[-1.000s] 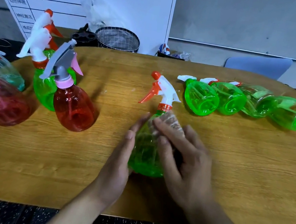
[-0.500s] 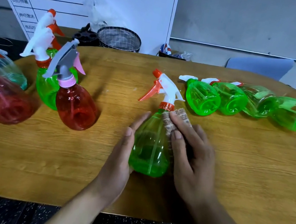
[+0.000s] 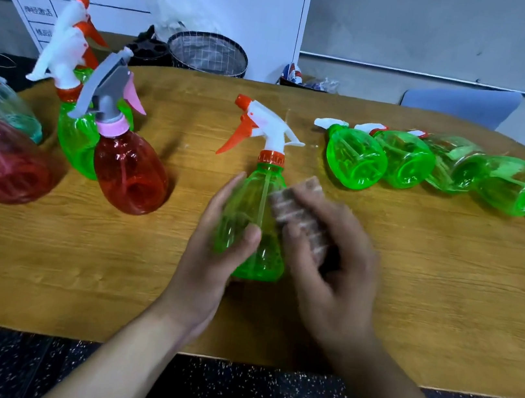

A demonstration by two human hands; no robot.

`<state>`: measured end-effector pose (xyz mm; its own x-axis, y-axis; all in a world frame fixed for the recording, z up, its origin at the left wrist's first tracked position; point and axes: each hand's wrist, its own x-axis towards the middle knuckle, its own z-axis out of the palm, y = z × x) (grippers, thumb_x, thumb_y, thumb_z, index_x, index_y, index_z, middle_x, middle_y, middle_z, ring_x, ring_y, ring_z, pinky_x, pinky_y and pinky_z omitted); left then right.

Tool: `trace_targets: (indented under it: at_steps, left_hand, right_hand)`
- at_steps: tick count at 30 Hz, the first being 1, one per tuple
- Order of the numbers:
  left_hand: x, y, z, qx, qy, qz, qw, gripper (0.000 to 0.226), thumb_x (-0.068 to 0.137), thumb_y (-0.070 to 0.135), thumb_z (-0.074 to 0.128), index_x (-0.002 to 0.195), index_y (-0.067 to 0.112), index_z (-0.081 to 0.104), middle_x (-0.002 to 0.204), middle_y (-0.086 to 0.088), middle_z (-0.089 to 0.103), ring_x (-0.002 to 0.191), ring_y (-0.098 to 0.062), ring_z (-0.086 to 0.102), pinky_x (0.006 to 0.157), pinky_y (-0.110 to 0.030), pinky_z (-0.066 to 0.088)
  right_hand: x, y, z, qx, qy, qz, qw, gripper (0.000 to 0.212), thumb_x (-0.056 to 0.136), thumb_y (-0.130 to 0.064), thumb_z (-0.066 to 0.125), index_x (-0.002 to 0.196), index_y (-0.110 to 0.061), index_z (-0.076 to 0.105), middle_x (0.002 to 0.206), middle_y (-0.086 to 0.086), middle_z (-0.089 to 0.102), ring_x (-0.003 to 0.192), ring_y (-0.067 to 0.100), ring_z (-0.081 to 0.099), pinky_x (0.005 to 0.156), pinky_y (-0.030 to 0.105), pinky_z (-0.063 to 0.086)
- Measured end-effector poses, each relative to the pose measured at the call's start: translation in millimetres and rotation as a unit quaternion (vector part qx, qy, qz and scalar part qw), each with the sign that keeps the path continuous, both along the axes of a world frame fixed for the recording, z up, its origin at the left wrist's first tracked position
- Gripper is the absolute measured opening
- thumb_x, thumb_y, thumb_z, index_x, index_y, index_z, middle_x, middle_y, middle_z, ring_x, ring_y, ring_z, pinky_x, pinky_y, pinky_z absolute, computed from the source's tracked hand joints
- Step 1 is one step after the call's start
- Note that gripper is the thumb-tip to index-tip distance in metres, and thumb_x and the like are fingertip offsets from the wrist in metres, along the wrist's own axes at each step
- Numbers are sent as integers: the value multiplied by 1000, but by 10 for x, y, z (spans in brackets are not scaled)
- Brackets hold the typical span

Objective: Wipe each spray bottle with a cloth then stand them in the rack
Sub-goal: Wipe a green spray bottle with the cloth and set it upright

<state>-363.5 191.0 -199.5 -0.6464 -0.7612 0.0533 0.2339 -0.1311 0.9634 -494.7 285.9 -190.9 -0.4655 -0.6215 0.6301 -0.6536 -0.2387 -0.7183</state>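
Wooden bench (image 3: 411, 289) is carrying the green bottle (image 3: 253, 218) you are gripping upright in your left hand (image 3: 211, 256) while your right hand (image 3: 330, 263) is pressing the cloth (image 3: 300, 211) against it, so hard rubbing could be tipping it.

Green bottle (image 3: 253, 218), white-orange sprayer (image 3: 262, 127); brownish ribbed cloth (image 3: 300, 211).

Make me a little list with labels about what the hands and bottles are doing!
left hand: grips the green spray bottle, thumb across its front
right hand: presses a cloth on the bottle's right side
bottle: upright on the wooden table
lying bottles: four green ones in a row, far right
standing bottles: a red one and others, left
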Motion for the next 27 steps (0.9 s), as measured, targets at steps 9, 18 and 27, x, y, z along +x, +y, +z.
trace_targets:
  at_steps: [9, 18, 27]
  left_hand:
    - [-19, -21, -40, 4, -9, -21, 1000, 70, 98, 39, 66, 161, 39, 36, 156, 4, 58, 143, -20, 57, 118, -63, 42]
    - [-41, 29, -146, -113, -35, -42, 992, 97, 73, 26, 88, 157, 40, 43, 156, 6, 58, 140, -17, 59, 114, -36, 51]
    - [-37, 27, -158, -189, -79, -65, 977, 92, 76, 37, 86, 157, 40, 44, 159, 21, 50, 146, -8, 52, 117, -35, 48]
  right_hand:
    - [-60, -129, -108, 30, -165, 17, 986, 38, 103, -27, 63, 139, -15, 66, 138, -7, 68, 132, 11, 61, 109, 31, 48]
    - [-355, -115, 82, -7, -32, -65, 997, 30, 102, -18, 69, 132, -13, 70, 124, -3, 72, 118, 14, 68, 99, 42, 55]
    - [-658, -36, 223, 84, 99, -50, 990, 30, 98, -32, 72, 125, -22, 76, 101, -3, 72, 86, 8, 66, 75, 37, 56]
